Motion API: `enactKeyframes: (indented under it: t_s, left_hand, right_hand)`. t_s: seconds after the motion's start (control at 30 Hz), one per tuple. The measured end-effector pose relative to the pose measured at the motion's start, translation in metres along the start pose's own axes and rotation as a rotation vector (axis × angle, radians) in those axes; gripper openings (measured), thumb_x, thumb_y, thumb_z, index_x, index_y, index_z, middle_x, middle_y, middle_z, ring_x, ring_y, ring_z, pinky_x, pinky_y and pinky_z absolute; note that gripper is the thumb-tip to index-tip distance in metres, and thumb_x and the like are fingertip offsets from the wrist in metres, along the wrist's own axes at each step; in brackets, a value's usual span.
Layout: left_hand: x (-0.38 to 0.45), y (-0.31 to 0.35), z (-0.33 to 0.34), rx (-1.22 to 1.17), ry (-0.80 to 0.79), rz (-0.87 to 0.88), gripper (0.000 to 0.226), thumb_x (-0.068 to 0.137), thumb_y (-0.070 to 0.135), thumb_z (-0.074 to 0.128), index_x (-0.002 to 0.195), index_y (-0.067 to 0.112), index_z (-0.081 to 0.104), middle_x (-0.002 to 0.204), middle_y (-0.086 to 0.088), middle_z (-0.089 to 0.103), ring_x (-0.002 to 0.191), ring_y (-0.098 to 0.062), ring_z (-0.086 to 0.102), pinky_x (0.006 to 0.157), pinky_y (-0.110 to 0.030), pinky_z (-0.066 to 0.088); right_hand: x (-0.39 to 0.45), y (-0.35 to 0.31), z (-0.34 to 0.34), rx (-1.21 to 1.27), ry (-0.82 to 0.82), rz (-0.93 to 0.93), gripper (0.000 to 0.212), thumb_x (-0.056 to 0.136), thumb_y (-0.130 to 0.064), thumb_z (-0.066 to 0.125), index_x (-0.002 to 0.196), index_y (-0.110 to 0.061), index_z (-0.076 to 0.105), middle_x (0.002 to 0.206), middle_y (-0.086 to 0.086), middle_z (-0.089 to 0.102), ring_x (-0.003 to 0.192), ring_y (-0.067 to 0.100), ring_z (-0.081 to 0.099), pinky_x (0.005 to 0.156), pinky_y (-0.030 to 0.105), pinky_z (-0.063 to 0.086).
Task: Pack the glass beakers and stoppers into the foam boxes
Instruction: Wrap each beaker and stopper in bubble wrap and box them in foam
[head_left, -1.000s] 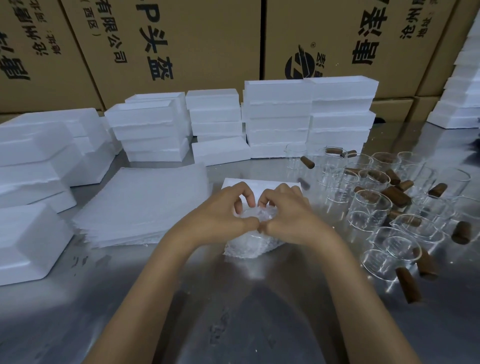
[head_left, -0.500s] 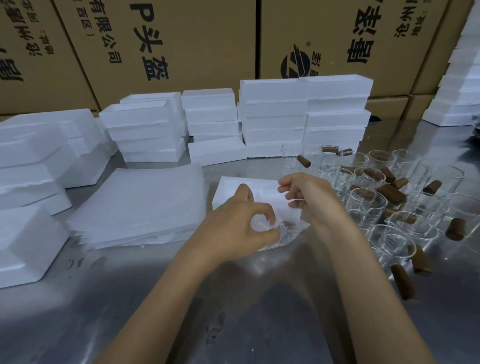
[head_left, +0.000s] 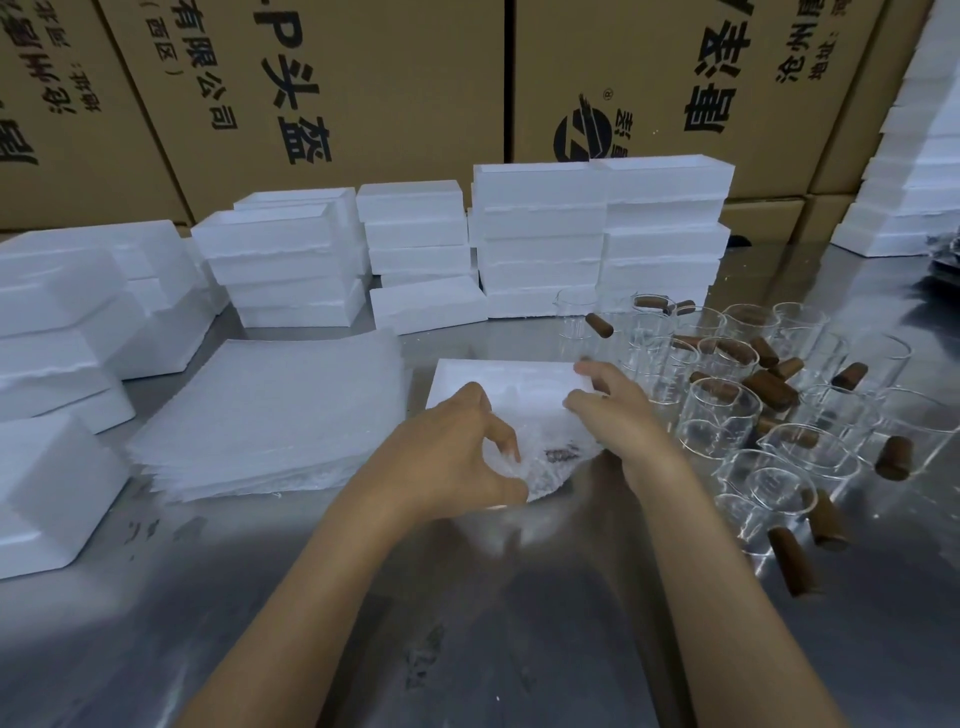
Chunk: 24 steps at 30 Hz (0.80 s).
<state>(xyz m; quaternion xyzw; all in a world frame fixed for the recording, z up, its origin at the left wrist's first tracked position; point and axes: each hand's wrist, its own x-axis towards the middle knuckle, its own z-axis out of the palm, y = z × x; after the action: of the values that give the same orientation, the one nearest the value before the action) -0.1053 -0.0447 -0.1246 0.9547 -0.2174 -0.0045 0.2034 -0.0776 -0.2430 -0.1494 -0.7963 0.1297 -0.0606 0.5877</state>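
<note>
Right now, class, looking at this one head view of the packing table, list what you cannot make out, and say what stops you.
- Clear bubble-wrapped bundle: contents unclear; wrap and left hand cover it, only a brown patch shows.
- Open white foam box: near side hidden by both hands.
- Right hand: whether its fingertips pinch the wrap is unclear.
- Clear glass beakers: count uncertain; they overlap.

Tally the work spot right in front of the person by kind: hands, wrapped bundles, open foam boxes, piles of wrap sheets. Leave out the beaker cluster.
hands: 2, the left hand and the right hand
wrapped bundle: 1, gripped by the left hand
open foam box: 1
pile of wrap sheets: 1
Total: 5
</note>
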Motion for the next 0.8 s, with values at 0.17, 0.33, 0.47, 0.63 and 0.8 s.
enactKeyframes:
  t_s: [0.17,0.33,0.47,0.63,0.8]
  left_hand:
    - [0.007,-0.007,-0.019,-0.423,0.315,-0.041,0.035,0.048,0.06,0.066,0.075,0.037,0.066,0.102,0.023,0.052,0.084,0.011,0.054,0.071,-0.017,0.038]
    - [0.012,-0.017,-0.018,-0.371,0.566,-0.02,0.04,0.066,0.05,0.07,0.096,0.038,0.045,0.096,0.027,0.051,0.087,0.005,0.049,0.067,-0.028,0.038]
    - [0.016,-0.028,-0.004,-0.342,0.435,0.03,0.066,0.079,0.041,0.072,0.132,0.052,0.034,0.115,0.023,0.049,0.111,-0.004,0.04,0.089,-0.023,0.04]
    - [0.02,-0.041,0.009,-0.111,0.318,0.065,0.057,0.093,0.029,0.061,0.144,0.045,0.042,0.137,0.004,0.046,0.124,-0.013,0.032,0.11,-0.034,0.029]
    - [0.022,-0.042,0.012,-0.072,0.223,0.047,0.055,0.099,0.029,0.05,0.147,0.05,0.034,0.148,0.002,0.035,0.133,-0.009,0.022,0.106,-0.023,0.015]
  right_hand:
    - [-0.001,-0.003,-0.003,0.097,-0.025,0.015,0.039,0.088,-0.004,0.057,0.12,-0.026,0.058,0.144,0.002,0.048,0.12,0.013,0.049,0.089,0.026,0.037]
    - [-0.002,-0.004,-0.003,0.068,-0.074,0.041,0.04,0.084,-0.005,0.062,0.118,-0.025,0.06,0.132,0.005,0.051,0.113,0.018,0.056,0.084,0.026,0.038]
    - [-0.003,-0.005,-0.003,0.061,-0.099,0.047,0.041,0.084,-0.005,0.062,0.119,-0.027,0.059,0.129,0.005,0.052,0.111,0.017,0.057,0.078,0.024,0.039]
    - [-0.003,-0.004,-0.003,0.069,-0.106,0.039,0.041,0.084,-0.005,0.062,0.119,-0.025,0.06,0.128,0.005,0.053,0.096,0.008,0.059,0.069,0.016,0.039]
    - [0.0,-0.003,-0.004,0.079,-0.106,0.047,0.04,0.085,-0.004,0.06,0.119,-0.026,0.06,0.125,0.005,0.054,0.09,0.003,0.054,0.068,0.018,0.039]
